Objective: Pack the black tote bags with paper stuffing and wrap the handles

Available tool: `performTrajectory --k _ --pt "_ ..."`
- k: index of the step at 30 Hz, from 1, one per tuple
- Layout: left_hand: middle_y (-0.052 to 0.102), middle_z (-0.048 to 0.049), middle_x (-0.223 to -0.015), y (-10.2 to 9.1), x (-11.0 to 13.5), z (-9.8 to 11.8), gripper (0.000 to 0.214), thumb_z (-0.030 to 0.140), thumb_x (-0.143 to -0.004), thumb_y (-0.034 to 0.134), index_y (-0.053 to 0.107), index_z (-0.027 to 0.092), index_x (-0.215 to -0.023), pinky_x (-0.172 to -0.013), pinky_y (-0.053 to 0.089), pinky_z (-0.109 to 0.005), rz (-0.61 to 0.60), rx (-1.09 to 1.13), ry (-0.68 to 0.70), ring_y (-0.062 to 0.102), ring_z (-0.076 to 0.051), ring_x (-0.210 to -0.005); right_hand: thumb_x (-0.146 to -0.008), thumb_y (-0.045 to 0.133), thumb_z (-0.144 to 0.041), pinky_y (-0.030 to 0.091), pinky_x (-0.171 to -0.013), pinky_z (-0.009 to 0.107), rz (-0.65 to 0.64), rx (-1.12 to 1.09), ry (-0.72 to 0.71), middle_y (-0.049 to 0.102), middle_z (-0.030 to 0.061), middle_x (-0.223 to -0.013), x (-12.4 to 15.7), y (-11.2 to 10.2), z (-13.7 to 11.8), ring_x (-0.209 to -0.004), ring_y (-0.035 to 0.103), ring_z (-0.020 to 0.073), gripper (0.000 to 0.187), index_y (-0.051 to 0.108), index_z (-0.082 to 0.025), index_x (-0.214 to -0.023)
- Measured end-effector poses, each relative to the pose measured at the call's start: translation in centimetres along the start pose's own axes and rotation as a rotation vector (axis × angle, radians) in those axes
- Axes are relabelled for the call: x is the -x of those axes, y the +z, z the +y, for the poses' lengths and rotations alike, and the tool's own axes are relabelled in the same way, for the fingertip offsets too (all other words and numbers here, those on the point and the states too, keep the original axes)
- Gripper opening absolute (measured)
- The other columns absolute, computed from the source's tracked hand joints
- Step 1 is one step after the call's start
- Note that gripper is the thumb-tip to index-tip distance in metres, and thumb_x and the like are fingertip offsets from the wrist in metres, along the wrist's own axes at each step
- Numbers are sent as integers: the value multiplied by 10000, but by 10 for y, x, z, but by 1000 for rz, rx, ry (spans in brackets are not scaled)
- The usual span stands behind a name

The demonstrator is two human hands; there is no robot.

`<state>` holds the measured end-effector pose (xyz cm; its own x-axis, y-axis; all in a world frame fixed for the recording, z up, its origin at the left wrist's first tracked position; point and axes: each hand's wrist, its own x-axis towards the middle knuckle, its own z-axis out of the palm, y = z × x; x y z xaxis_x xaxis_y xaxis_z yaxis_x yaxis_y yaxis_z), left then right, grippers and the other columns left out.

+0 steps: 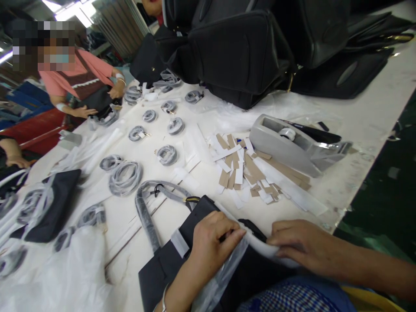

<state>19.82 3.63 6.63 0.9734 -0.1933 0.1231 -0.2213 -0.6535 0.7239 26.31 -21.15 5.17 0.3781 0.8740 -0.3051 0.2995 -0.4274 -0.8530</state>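
A black handbag (162, 268) lies at the table's front edge, close to my body, its handle (146, 216) wrapped in clear plastic film. My left hand (212, 242) is closed at the bag's opening, thumb and fingers pinched on its edge. Beneath that hand hangs a strip of translucent plastic sheet (224, 277). To the right, my right hand (295, 240) pinches a white, soft-looking sheet (260, 245) that runs along the opening. A small black piece (253, 229) shows between the hands. The inside of the bag is mostly hidden.
A grey tape dispenser (286, 145) stands beside scattered card strips (240, 164). Several coiled, wrapped straps (125, 177) lie across the table. Black bags (234, 52) are piled at the back. A co-worker (87, 82) handles a black item at the far left.
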Motion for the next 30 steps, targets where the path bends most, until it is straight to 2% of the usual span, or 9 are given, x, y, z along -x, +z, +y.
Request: performTrajectory --k 4,7,10,12,15,18,21,25,30 --pt "604 -17 -668 1 -1 -2 194 290 -940 573 667 185 -806 -613 399 -272 27 -56 37 551 -145 -655 -950 537 -345 425 -745 285 86 21 21 668 28 -860 -5 8 0 -830 625 185 211 717 -237 -974" --pt "699 -70 -972 -4 -2 -4 190 254 -955 528 662 206 -1082 -896 447 -380 64 -204 117 616 -202 -939 -950 533 -354 448 -769 302 25 4 -59 685 42 -914 2 0 5 -863 628 200 232 704 -243 -1061" --pt "694 -68 -1116 -9 -5 -9 319 300 -974 491 579 223 -1271 -1154 210 -525 3 -316 197 582 -229 -1122 -940 544 -319 456 -841 334 -28 14 -129 681 54 -1024 12 -11 7 -949 613 220 263 655 -257 -1171" --pt "710 -56 -1008 -11 -6 -11 341 347 -991 443 582 208 -1269 -1161 203 -515 -2 -328 225 611 -216 -1040 -920 564 -271 457 -815 346 7 111 -97 674 58 -986 15 -13 6 -936 601 234 186 685 -241 -1058" --pt "688 -46 -817 -9 -5 -11 367 388 -1001 379 637 183 -1162 -1017 378 -441 96 -286 284 620 -197 -835 -908 529 -172 443 -705 320 127 278 -71 656 55 -877 11 -4 3 -833 591 216 179 691 -220 -846" --pt "638 -23 -673 -8 -3 -6 384 357 -1009 335 674 175 -1018 -857 424 -388 210 -194 342 569 -166 -663 -912 480 -113 451 -703 296 291 280 -138 662 55 -923 1 12 1 -833 599 186 247 698 -226 -939" --pt "617 -10 -620 -9 -2 0 385 337 -1005 338 685 179 -952 -818 418 -377 248 -158 359 554 -157 -617 -901 493 -122 487 -784 291 429 63 -125 664 61 -1007 -10 25 -3 -909 619 177 214 681 -217 -934" --pt "627 -10 -622 -10 -3 1 342 313 -988 370 681 179 -942 -812 420 -371 257 -168 371 568 -158 -620 -881 573 -251 513 -915 334 408 -457 52 635 81 -1194 -11 27 -8 -1070 626 219 99 660 -206 -893" --pt "661 -18 -693 -6 -5 -7 249 254 -950 436 672 180 -976 -848 430 -375 231 -160 336 587 -160 -654 -874 621 -466 556 -883 400 426 -768 305 717 85 -1052 -6 30 3 -997 686 258 434 570 -220 -1228"
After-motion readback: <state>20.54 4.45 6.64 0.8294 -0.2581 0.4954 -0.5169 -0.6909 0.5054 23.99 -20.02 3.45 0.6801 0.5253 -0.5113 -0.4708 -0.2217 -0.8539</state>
